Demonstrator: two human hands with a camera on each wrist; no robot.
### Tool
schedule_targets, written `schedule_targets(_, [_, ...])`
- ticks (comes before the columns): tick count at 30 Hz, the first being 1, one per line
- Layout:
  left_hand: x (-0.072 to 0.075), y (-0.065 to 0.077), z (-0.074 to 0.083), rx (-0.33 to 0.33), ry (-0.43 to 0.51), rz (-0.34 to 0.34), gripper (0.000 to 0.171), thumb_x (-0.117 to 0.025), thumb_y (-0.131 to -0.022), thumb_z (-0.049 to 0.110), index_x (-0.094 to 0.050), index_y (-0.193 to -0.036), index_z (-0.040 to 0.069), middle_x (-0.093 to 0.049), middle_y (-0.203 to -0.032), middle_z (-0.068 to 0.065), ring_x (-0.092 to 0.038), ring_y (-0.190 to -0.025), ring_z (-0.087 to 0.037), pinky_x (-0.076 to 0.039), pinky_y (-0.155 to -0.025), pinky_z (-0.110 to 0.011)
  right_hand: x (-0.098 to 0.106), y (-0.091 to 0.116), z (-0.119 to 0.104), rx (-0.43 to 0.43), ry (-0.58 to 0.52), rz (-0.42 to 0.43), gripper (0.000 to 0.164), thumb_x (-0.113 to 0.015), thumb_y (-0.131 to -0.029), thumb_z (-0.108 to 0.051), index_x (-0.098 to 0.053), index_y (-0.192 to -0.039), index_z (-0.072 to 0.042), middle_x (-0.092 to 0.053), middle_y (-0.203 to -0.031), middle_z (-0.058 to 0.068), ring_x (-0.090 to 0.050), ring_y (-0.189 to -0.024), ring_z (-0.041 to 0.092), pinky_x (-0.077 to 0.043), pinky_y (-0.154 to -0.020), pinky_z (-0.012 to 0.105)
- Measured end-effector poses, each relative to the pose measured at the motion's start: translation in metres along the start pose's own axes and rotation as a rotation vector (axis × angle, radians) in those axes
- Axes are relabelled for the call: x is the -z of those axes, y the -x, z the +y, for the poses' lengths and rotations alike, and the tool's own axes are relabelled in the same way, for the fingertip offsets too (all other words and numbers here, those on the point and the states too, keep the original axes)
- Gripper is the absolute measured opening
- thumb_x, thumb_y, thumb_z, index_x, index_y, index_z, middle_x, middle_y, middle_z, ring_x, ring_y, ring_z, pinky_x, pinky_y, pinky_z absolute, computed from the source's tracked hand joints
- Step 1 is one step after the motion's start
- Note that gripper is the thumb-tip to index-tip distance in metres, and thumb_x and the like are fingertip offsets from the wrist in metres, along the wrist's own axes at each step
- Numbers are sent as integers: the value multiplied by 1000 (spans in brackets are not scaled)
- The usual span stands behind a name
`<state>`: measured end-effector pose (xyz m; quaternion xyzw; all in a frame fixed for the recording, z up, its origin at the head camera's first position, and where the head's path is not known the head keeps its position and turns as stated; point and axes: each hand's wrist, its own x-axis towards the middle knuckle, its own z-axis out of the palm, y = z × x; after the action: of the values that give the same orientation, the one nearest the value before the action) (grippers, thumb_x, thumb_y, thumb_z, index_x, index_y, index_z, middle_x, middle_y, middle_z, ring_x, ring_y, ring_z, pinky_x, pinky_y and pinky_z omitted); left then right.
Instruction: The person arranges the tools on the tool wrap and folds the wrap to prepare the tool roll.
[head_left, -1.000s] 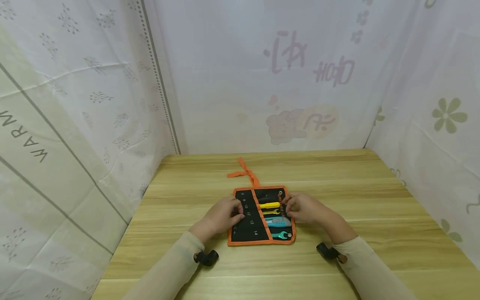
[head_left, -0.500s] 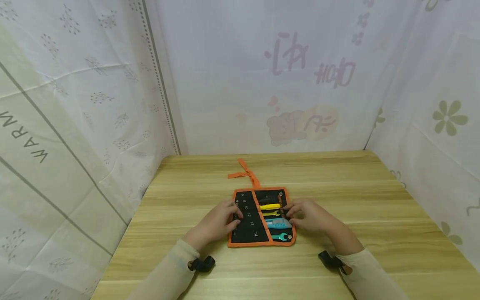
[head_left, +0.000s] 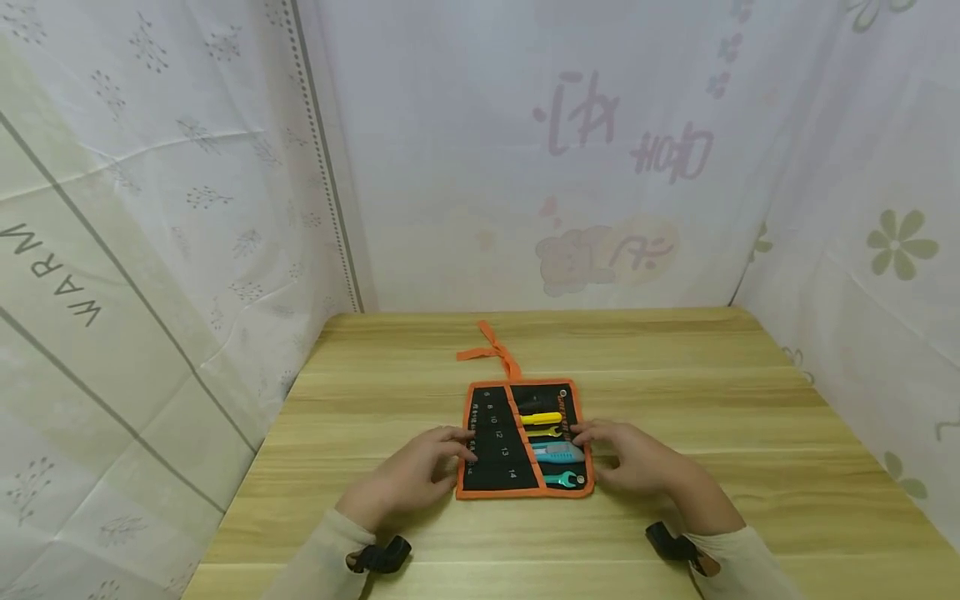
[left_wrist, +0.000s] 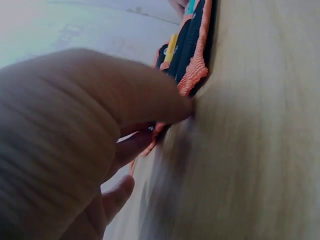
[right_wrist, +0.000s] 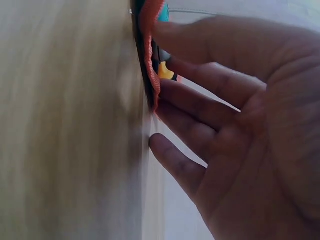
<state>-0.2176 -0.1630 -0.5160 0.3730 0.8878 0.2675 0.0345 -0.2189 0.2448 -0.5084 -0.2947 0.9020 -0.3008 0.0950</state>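
A black tool roll [head_left: 491, 446] with orange trim lies spread out flat, its left half printed with sizes. Pockets on its right half hold a yellow-handled tool [head_left: 542, 418], a yellow wrench [head_left: 544, 432], a blue utility knife [head_left: 558, 452] and a teal wrench [head_left: 561, 479]. My left hand [head_left: 414, 472] is at the roll's left edge, fingertips over the orange border and thumb near the table. At the opposite edge is my right hand [head_left: 632, 457], relaxed fingers touching the trim; the right wrist view has its thumb by the orange border [right_wrist: 148, 55].
An orange tie strap [head_left: 497, 350] trails from the roll's far edge across the wood-grain table [head_left: 660, 358]. Printed curtains [head_left: 450, 167] rise behind the table and on both sides. A black wrist camera [head_left: 381, 554] sits by each sleeve.
My left hand has drawn back leftward from the roll's printed panel to its edge. The right hand has shifted outward and slightly nearer me. The roll stays flat.
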Motion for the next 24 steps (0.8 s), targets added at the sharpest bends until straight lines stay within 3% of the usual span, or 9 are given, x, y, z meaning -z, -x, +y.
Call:
schedule_targets(5, [0,6,2,2,38,-7,37,-79,-91,11,-74,-127,22,-49,-157,-4,-46,-144,-29,-40,-115,-52,-1,6,-1,3,-33,-40,71,-88,-75,-7,-60,-140,-16,-44,-162,4,-35,-151,36,-37,-113,63])
schedule_targets(9, [-2,6,2,3,51,6,36,-80,-92,12,-75,-126,22,-51,-156,-3,-48,-143,-27,-40,-115,-50,-4,5,-1,-14,-31,-28,76,-94,-74,-18,-59,-141,-21,-45,-161,3,-35,-151,34,-36,-114,61])
schedule_targets(13, [-3,5,2,9,72,8,35,-77,-93,7,-76,-124,24,-50,-156,-2,-48,-142,-25,-42,-114,-49,-7,2,-2,17,9,18,59,-93,-81,-31,-65,-133,-30,-51,-156,0,-41,-148,33,-37,-114,60])
schedule_targets(17, [-3,4,4,18,84,-13,43,-73,-90,0,-77,-124,26,-48,-157,-4,-46,-143,-27,-42,-113,-48,-7,1,-6,55,-18,25,24,-90,-85,-31,-73,-101,-37,-55,-152,1,-40,-148,38,-36,-114,63])
schedule_targets(19, [-3,5,4,18,85,-24,45,-73,-88,0,-77,-125,26,-47,-158,-5,-44,-144,-28,-41,-114,-49,-7,1,-7,61,-39,18,18,-88,-87,-29,-72,-88,-38,-56,-152,1,-39,-148,39,-36,-113,64])
schedule_targets(24, [-4,6,5,16,83,-26,42,-77,-89,6,-77,-126,27,-46,-159,-4,-43,-145,-28,-39,-116,-50,-7,0,-5,40,-83,38,10,-77,-97,-32,-69,-91,-33,-61,-147,0,-45,-145,35,-39,-113,59])
